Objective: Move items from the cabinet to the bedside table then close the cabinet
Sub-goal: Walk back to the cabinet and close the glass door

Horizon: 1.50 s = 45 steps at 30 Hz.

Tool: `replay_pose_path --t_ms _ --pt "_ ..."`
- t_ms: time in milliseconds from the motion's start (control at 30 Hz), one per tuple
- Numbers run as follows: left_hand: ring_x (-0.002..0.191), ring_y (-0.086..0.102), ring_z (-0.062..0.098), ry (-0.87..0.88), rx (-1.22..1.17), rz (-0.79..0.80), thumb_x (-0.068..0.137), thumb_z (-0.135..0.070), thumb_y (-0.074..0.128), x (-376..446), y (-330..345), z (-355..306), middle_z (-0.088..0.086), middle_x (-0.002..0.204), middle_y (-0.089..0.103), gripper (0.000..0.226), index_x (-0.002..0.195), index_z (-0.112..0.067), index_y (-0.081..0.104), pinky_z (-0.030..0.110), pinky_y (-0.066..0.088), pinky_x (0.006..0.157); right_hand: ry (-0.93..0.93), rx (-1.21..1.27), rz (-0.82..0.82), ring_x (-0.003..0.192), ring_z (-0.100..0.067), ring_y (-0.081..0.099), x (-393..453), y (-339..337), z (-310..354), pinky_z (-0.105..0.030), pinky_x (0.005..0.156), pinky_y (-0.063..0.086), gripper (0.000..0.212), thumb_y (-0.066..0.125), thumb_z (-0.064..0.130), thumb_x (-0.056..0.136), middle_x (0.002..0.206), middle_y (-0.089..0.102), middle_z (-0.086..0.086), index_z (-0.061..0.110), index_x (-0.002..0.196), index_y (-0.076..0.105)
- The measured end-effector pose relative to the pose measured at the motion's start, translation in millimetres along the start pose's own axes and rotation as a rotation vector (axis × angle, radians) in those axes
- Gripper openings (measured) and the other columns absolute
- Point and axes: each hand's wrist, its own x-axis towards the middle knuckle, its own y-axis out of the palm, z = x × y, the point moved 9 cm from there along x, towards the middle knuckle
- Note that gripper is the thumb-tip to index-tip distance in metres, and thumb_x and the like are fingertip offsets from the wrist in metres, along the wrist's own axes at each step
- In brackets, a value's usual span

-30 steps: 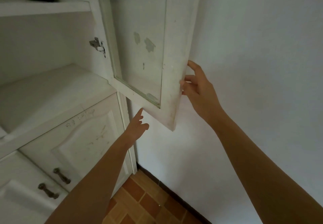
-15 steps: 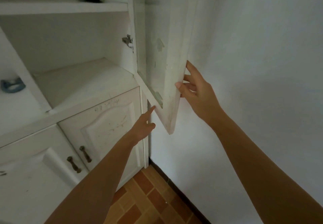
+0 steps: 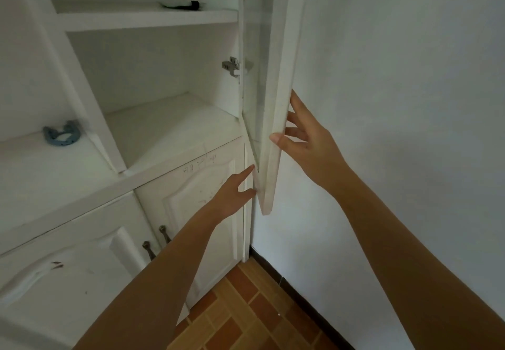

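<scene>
Overhead, the cabinet door (image 3: 269, 104) runs out of frame at 12 o'clock, seen nearly edge-on, so its glass is hard to read. The right hand (image 3: 308, 145) sits at 3 o'clock of the door's free edge, thumb on the front face and fingers (image 3: 296, 101) spread behind it, loosely pinching. The left hand (image 3: 232, 194) reaches up at 7 o'clock, open, forefinger and thumb touching the door's lower corner. Both arms are extended.
</scene>
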Motion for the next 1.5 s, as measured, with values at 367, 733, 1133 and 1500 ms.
replay_pose_path --t_ms 367,733,1133,1500 --pt "0.138 0.032 0.020 0.112 0.139 0.031 0.097 -0.025 0.045 -16 -70 45 0.001 0.148 0.037 0.050 0.144 -0.031 0.029 0.033 0.023 0.113 -0.023 -0.036 -0.067 0.108 -0.005 0.049 21 82 42 0.002 0.071 0.041 0.072 0.059 0.020 0.088 0.136 0.043 0.006 0.028 0.145 0.015" --pt "0.139 0.028 0.023 0.190 0.271 -0.557 0.090 -0.031 0.057 -51 -196 64 0.007 0.152 0.027 0.063 0.145 -0.023 0.028 0.035 0.026 0.113 -0.119 -0.075 -0.118 0.134 -0.016 0.038 42 135 64 -0.043 0.108 0.040 0.074 0.060 0.023 0.088 0.149 0.032 0.002 0.027 0.145 0.014" --pt "0.147 0.006 0.023 0.068 0.304 -0.677 0.084 -0.015 0.065 -54 -265 98 0.008 0.159 0.003 0.091 0.148 -0.010 0.002 0.035 0.011 0.119 -0.206 -0.073 -0.147 0.142 -0.019 0.024 68 172 73 -0.052 0.109 0.035 0.077 0.059 0.029 0.086 0.155 0.022 0.000 0.028 0.146 0.010" --pt "0.147 0.002 0.021 0.137 0.314 -0.487 0.084 -0.015 0.066 -42 -269 119 -0.003 0.159 0.004 0.093 0.149 -0.021 -0.001 0.049 0.014 0.119 -0.246 -0.234 -0.108 0.145 -0.015 0.011 98 203 75 -0.018 0.104 0.017 0.081 0.056 0.036 0.087 0.158 0.006 0.002 0.021 0.147 0.004"
